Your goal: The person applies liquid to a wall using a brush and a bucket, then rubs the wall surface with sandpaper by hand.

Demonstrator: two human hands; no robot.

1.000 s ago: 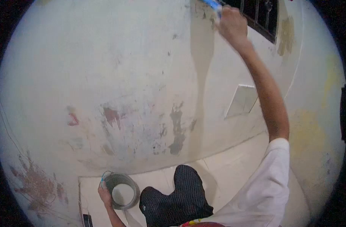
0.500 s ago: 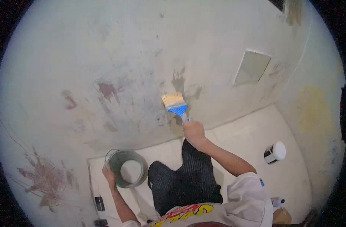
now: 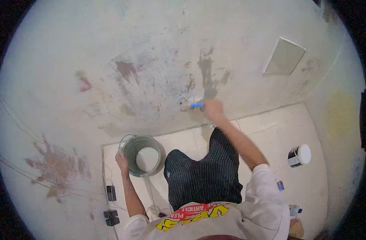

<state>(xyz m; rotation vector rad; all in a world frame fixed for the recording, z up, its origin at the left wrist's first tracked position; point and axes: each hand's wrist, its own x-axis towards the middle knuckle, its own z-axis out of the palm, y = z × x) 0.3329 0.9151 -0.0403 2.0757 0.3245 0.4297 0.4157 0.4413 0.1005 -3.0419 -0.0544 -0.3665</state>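
My right hand [image 3: 214, 111] is closed around the handle of a wide paintbrush [image 3: 197, 105]. The brush shows edge-on, its blue band toward the left and its bristles at the lower wall [image 3: 159, 96]; whether they press on it is hard to make out. Dark damp-looking patches mark the wall just above this hand. On the left, my left hand [image 3: 121, 160] has its fingers closed at the side of a grey-green bucket [image 3: 137, 143], by its thin blue handle. Pale whitish contents lie in the bucket, which stands on the tiled floor beside my knee.
To the right, a black-and-white tub [image 3: 299, 156] with a white lid stands on the floor. A bottle [image 3: 295, 209] is near my right side. Black boxes [image 3: 111, 193] and thin cables lie at the left. A pale square panel [image 3: 285, 56] is on the wall.
The paintbrush has turned from flat to edge-on, with its bristles lower, near the wall. My left hand stays at the bucket. The whole view has shifted somewhat.
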